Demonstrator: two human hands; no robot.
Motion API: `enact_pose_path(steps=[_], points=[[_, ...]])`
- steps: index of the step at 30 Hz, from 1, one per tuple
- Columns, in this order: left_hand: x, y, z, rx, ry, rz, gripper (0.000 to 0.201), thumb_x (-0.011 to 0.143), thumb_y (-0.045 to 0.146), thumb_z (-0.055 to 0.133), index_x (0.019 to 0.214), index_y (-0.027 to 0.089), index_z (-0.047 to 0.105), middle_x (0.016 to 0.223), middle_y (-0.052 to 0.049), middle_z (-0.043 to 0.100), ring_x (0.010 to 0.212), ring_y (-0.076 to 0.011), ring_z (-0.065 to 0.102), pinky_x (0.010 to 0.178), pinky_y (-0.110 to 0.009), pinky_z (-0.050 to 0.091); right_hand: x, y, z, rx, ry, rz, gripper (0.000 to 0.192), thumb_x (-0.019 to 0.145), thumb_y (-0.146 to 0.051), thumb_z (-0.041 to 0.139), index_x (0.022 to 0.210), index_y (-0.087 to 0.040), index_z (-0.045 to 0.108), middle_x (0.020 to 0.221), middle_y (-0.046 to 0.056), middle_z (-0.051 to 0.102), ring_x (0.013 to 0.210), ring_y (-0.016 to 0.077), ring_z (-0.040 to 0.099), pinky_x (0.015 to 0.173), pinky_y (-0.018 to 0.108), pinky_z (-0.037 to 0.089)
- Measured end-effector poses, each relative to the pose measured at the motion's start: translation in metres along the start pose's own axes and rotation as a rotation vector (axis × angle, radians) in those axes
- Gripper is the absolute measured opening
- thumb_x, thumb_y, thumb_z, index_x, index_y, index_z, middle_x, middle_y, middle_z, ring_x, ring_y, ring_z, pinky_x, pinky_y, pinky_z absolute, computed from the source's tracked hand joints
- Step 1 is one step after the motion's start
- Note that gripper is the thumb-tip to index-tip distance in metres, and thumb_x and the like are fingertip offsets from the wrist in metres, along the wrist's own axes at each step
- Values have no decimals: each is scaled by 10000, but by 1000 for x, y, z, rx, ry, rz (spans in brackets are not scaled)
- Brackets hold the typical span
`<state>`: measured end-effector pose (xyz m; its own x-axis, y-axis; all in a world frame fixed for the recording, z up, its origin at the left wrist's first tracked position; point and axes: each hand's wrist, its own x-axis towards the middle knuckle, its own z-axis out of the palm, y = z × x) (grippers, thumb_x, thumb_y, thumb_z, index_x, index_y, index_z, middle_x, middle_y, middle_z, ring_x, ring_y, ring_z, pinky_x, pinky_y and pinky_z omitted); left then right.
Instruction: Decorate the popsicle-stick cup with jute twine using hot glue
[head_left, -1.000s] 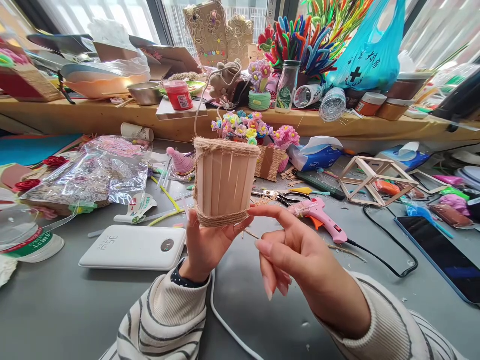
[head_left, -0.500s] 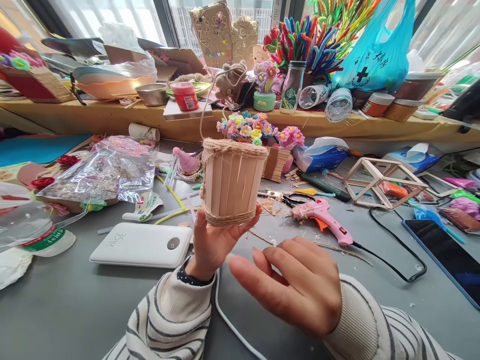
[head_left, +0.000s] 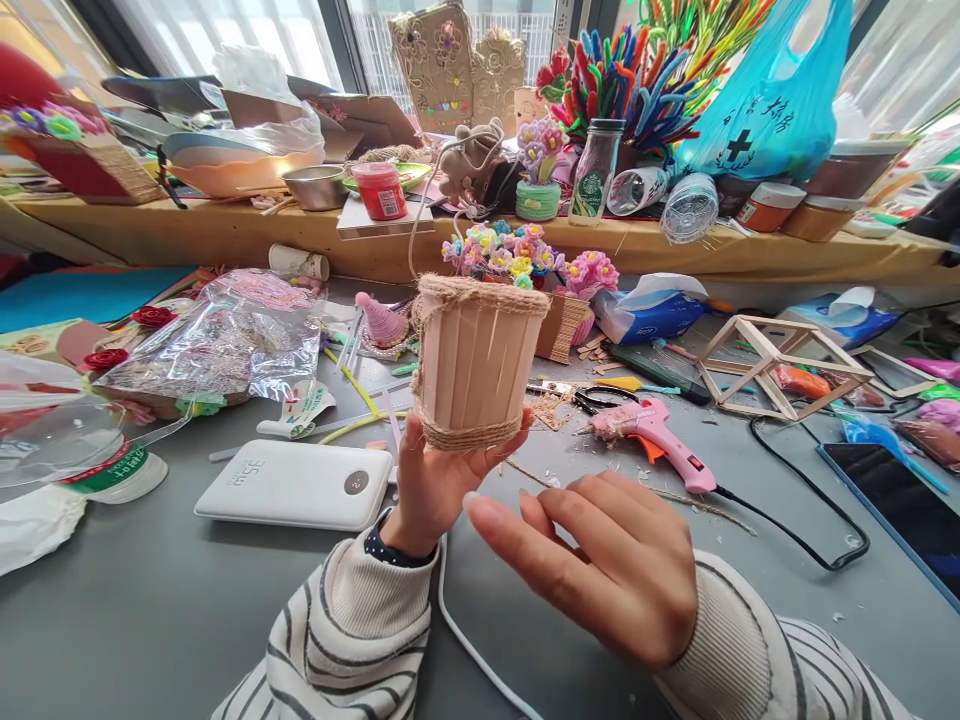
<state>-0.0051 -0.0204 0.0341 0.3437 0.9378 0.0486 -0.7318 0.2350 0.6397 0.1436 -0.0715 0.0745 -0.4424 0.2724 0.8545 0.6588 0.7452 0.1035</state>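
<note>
Tapered pale-wood-slat pot, brown-twine-banded [head_left: 480, 365]: upright, aloft, left of pink plastic glue gun [head_left: 654, 438] | left hand [head_left: 441, 482]: gripping pot by its base | right hand [head_left: 607, 570]: loosely curled, seemingly empty, nearer wearer than glue gun | risk: pot tipping if left hand tilts, top unsupported

Your light is bright daylight through the windows [head_left: 281, 35] from 11 to 1 o'clock, bleaching the glass nearly white, glinting off the clear wrap [head_left: 289, 330] at 9 and leaving a soft shadow under the power bank [head_left: 292, 485] at 8. Your right hand [head_left: 607, 565] at 5 o'clock looks slightly blurred, while the slatted pot [head_left: 480, 365] near the centre reads crisply. Toward 3 o'clock, you see the sill [head_left: 810, 262] stretched and softened.
</note>
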Motion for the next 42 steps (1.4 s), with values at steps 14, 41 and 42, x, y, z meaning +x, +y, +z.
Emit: enact_pose_path(steps=[14, 41, 42], points=[[2, 1, 0, -135, -49, -26, 639, 658, 554, 646, 1127, 122, 610, 1014, -85, 708, 983, -244, 635, 923, -357, 440, -3, -11, -2, 38, -37, -158, 246, 841, -254, 500, 1029, -239, 659, 1093, -67, 670, 1159, 110, 533, 1116, 332, 305], [1, 0, 1, -62, -26, 0, 640, 673, 595, 599, 1111, 128, 616, 1015, -92, 699, 986, -272, 618, 948, -414, 402, 2, -17, -6, 625, 119, 450, 529, 772, -57, 528, 1212, -347, 484, 1223, -46, 588, 889, 106, 646, 883, 298, 549], [1, 0, 1, -54, -25, 3, 635, 670, 596, 604, 1109, 138, 620, 1025, -89, 697, 984, -270, 619, 948, -412, 406, 5, -14, -9, 812, 150, 632, 585, 779, -91, 528, 1283, -358, 400, 1231, -19, 577, 755, 99, 657, 814, 309, 579]])
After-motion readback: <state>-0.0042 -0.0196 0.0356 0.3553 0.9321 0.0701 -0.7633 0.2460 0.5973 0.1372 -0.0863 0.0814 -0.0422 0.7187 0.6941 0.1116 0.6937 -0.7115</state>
